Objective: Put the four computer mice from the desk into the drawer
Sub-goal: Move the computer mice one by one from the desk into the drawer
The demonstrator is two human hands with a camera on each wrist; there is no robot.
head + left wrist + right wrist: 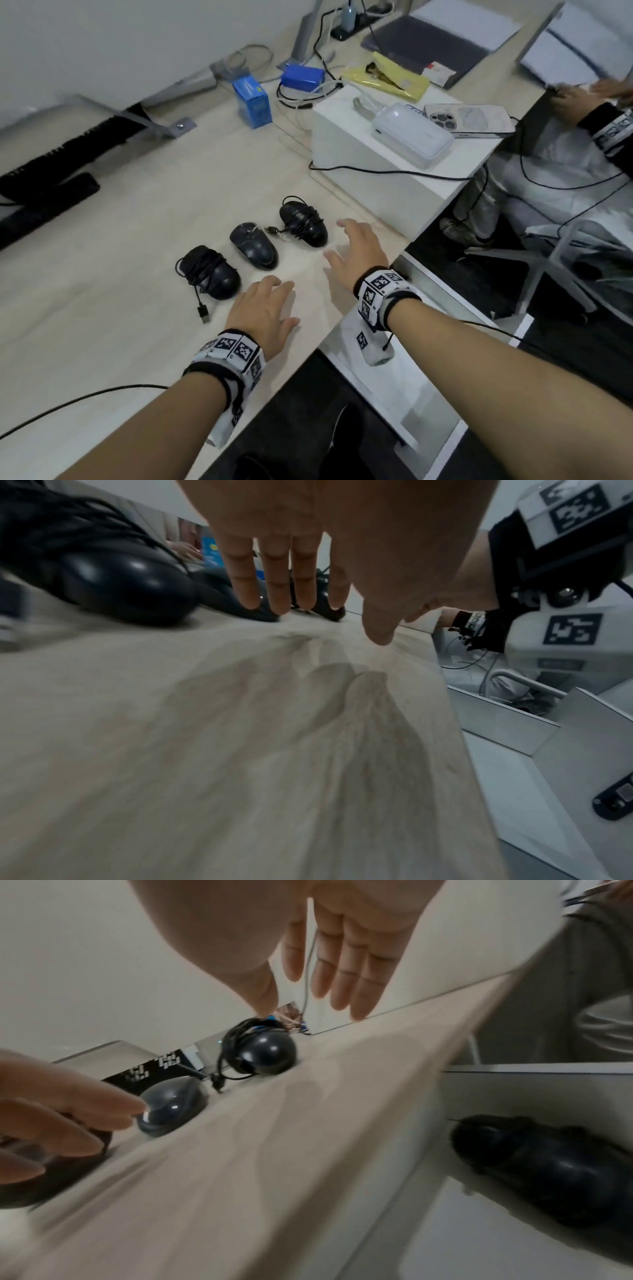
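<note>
Three black computer mice lie in a diagonal row on the pale desk (120, 240): a left mouse (210, 270) wrapped in its cable, a middle mouse (254, 245), and a right mouse (303, 222) bound with cord. A fourth black mouse (548, 1167) lies inside the white open drawer (404, 387) below the desk edge. My left hand (265, 310) hovers flat and empty just right of the left mouse. My right hand (354, 253) is spread, empty, just right of the right mouse. Neither hand touches a mouse.
A white box (376, 154) carrying a power bank (411, 135) and a phone (469, 118) stands behind the mice. Blue boxes (253, 101), cables and a keyboard (48, 164) lie further back. Another person's hand (575, 102) is at the far right, beside a chair (555, 260).
</note>
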